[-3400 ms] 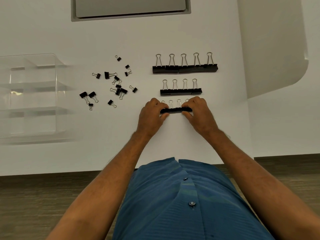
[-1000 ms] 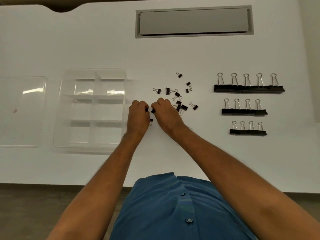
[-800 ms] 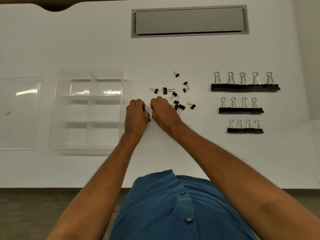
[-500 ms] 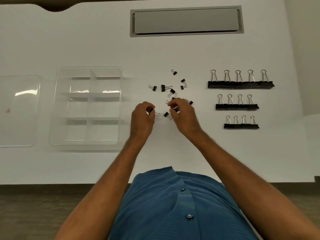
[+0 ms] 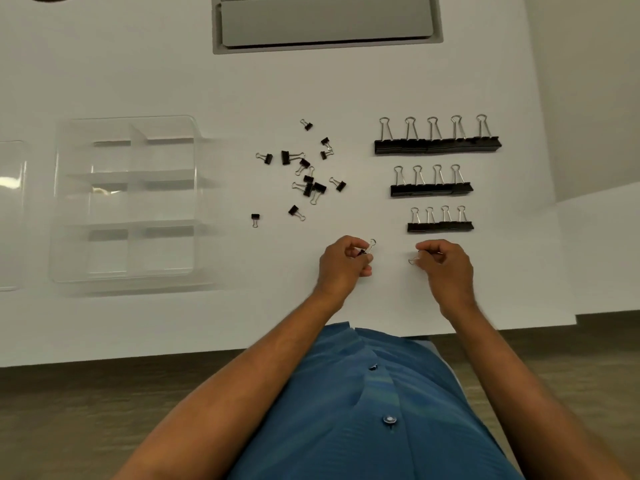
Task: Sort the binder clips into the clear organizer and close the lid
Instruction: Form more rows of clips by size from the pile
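Still early: clear organizer [image 5: 126, 199] empty, lid [image 5: 12, 216] off beside it, three sized rows [image 5: 437, 174] lined up on table [image 5: 173, 323], loose small clips [image 5: 304, 174] unsorted, left hand [image 5: 344, 263] and right hand [image 5: 445, 261] each pinching one small clip.

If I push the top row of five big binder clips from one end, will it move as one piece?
Probably not. The top row looks like five separate clips merely set side by side, so it may buckle or split. The upright wire handles could fold if pushed. On the smooth white table the clips likely slide easily.
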`<action>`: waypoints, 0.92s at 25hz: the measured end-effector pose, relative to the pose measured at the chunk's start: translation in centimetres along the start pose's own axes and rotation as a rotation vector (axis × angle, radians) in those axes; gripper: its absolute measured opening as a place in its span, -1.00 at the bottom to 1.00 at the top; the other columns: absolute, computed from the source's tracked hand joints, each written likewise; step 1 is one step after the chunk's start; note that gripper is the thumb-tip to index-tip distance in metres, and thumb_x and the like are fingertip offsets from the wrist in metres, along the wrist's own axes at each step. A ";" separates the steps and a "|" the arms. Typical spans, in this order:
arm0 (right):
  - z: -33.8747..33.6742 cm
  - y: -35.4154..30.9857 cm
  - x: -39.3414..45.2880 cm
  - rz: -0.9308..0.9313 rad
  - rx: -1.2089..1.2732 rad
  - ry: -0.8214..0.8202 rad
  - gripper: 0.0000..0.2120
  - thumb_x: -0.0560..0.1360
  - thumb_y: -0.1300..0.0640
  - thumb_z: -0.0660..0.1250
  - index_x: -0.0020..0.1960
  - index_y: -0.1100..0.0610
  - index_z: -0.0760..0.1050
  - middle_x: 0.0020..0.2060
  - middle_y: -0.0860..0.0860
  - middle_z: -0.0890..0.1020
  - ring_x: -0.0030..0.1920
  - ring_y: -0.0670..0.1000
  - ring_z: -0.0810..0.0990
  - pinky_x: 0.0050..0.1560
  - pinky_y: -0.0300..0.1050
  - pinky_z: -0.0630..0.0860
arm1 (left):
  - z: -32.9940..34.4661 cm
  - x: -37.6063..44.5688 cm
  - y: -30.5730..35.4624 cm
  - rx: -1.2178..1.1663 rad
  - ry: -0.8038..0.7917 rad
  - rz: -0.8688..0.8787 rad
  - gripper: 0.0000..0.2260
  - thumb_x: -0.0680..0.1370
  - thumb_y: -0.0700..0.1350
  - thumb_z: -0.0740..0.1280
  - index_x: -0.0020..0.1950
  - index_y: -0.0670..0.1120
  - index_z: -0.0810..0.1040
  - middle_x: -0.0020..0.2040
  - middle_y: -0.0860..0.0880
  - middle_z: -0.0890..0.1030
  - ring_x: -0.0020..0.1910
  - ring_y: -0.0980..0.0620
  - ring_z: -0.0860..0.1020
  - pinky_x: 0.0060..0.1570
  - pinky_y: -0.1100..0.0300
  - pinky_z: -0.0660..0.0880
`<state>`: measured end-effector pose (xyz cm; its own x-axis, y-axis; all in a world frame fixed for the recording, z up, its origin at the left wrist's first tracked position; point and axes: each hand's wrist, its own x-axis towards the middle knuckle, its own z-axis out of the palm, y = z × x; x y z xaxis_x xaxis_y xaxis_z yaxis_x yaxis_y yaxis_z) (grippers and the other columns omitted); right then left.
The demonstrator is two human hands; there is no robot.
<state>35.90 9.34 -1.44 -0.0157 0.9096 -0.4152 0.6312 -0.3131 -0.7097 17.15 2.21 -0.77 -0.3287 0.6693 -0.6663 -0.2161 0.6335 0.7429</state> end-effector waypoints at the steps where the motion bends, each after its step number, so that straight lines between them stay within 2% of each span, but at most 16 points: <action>1: -0.4 0.7 0.2 0.009 -0.003 0.008 -0.84 0.57 0.24 0.37 0.06 0.02 0.64 0.03 -0.02 0.66 0.02 -0.04 0.64 0.17 0.00 0.61 | 1.2 0.0 -0.2 0.015 -0.013 -0.002 -0.85 0.53 -0.30 0.44 0.08 -0.17 0.62 -0.10 -0.11 0.62 -0.26 -0.02 0.66 -0.07 0.05 0.68; 4: -1.4 1.9 0.8 -0.004 -0.061 0.032 -0.86 0.59 0.20 0.35 0.08 0.00 0.61 0.03 0.00 0.65 0.02 -0.01 0.64 0.13 -0.02 0.63 | 4.2 0.0 -0.3 0.117 -0.037 0.036 -0.87 0.50 -0.24 0.49 0.00 -0.15 0.60 -0.14 -0.11 0.65 -0.28 -0.01 0.67 -0.17 0.13 0.67; 7: -2.3 2.5 1.0 -0.066 -0.187 0.024 -0.92 0.60 0.15 0.35 0.08 0.06 0.58 0.01 0.02 0.61 -0.04 -0.04 0.59 -0.03 -0.31 0.52 | 6.3 0.1 -0.6 0.357 -0.054 0.155 -0.84 0.48 -0.14 0.52 -0.06 -0.06 0.56 -0.20 0.02 0.63 -0.28 0.08 0.62 -0.22 0.20 0.64; 8: -2.5 2.6 1.0 -0.097 -0.230 0.011 -0.95 0.60 0.13 0.35 0.06 0.07 0.56 -0.02 0.01 0.60 -0.07 -0.06 0.57 -0.08 -0.35 0.47 | 6.7 0.2 -0.7 0.467 -0.050 0.212 -0.83 0.49 -0.10 0.52 -0.05 -0.04 0.56 -0.18 0.06 0.61 -0.25 0.11 0.60 -0.20 0.26 0.59; 11: -3.1 2.9 1.0 -0.130 -0.296 -0.047 -0.91 0.61 0.05 0.34 -0.02 0.06 0.50 -0.17 -0.07 0.60 -0.19 -0.10 0.56 -0.20 -0.23 0.49 | 7.6 0.3 -1.0 0.657 -0.040 0.339 -0.83 0.51 -0.06 0.50 -0.04 -0.03 0.53 -0.10 0.06 0.55 -0.17 0.13 0.51 -0.19 0.37 0.40; 14: -3.6 2.8 1.2 -0.086 -0.311 -0.089 -0.83 0.63 0.00 0.29 -0.07 0.07 0.48 -0.27 -0.08 0.59 -0.26 -0.07 0.57 -0.27 -0.13 0.50 | 8.2 0.3 -1.4 0.685 -0.014 0.367 -0.84 0.52 -0.04 0.48 -0.04 -0.03 0.53 -0.06 0.04 0.53 -0.14 0.12 0.49 -0.18 0.36 0.38; 16: -4.0 2.8 1.2 -0.111 -0.314 -0.098 -0.83 0.64 0.01 0.27 -0.07 0.08 0.47 -0.26 -0.06 0.58 -0.26 -0.05 0.55 -0.29 -0.16 0.46 | 8.3 0.2 -1.6 0.684 -0.001 0.382 -0.83 0.53 -0.04 0.48 -0.01 -0.04 0.53 -0.05 0.04 0.53 -0.13 0.14 0.48 -0.18 0.40 0.35; 18: -4.4 3.1 1.2 -0.223 -0.281 -0.116 -0.92 0.62 0.08 0.31 0.01 0.09 0.47 -0.14 -0.04 0.55 -0.21 -0.06 0.51 -0.24 -0.29 0.43 | 8.3 0.3 -1.9 0.704 0.002 0.419 -0.83 0.54 -0.06 0.46 0.06 -0.07 0.54 -0.02 0.04 0.53 -0.11 0.16 0.46 -0.17 0.43 0.32; 20: -4.6 3.7 1.4 -0.374 -0.271 -0.187 -0.82 0.58 0.15 0.37 0.17 0.10 0.50 0.04 -0.04 0.50 -0.12 -0.09 0.48 -0.11 -0.42 0.41 | 8.2 0.4 -2.2 0.724 0.015 0.445 -0.83 0.56 -0.10 0.44 0.11 -0.10 0.56 0.02 0.00 0.54 -0.08 0.16 0.47 -0.15 0.48 0.31; 21: -4.5 4.2 1.7 -0.433 -0.287 -0.226 -0.74 0.57 0.17 0.39 0.24 0.11 0.50 0.09 -0.02 0.48 -0.04 -0.10 0.47 -0.02 -0.41 0.42 | 8.2 0.5 -2.3 0.733 0.021 0.452 -0.83 0.57 -0.12 0.43 0.12 -0.12 0.57 0.03 -0.02 0.54 -0.07 0.16 0.47 -0.14 0.52 0.31; 23: -4.2 4.8 2.2 -0.514 -0.334 -0.255 -0.72 0.57 0.21 0.39 0.27 0.13 0.52 0.11 0.02 0.48 0.07 -0.05 0.47 0.09 -0.28 0.45 | 8.4 0.7 -2.4 0.744 0.027 0.468 -0.84 0.57 -0.15 0.42 0.13 -0.13 0.58 0.04 -0.04 0.55 -0.07 0.18 0.46 -0.13 0.57 0.30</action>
<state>42.19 10.98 -3.36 -0.5363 0.8145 -0.2212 0.6998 0.2825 -0.6561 25.21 4.43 -3.51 -0.2573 0.9203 -0.2948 0.5986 0.3913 0.6990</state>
